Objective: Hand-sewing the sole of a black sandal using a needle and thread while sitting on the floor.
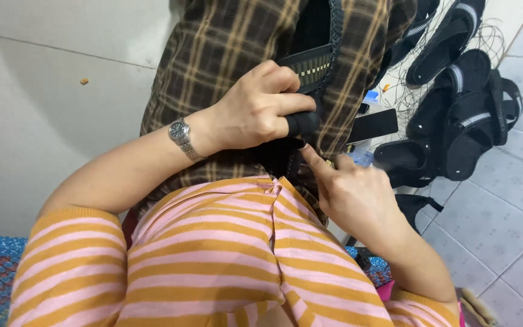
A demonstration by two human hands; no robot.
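Two hands work at one black sandal upper [298,130] held over a lap covered in brown plaid cloth [213,54]. One left hand [255,109], with a metal wristwatch [180,133] on its wrist, curls its fingers [289,79] around the upper, the thumb pressed along its black edge and a striped strap [313,66] showing just above the knuckles. One right hand [352,194] sits just below, its index finger stretched up so the tip touches the lower edge of the upper, the other fingers folded in; whether it pinches anything I cannot tell. About five black sandals [455,91] lie in a heap on the tiled floor [516,230] to the right, well apart from the hands. One dark phone [373,125] lies between that heap and the plaid cloth.
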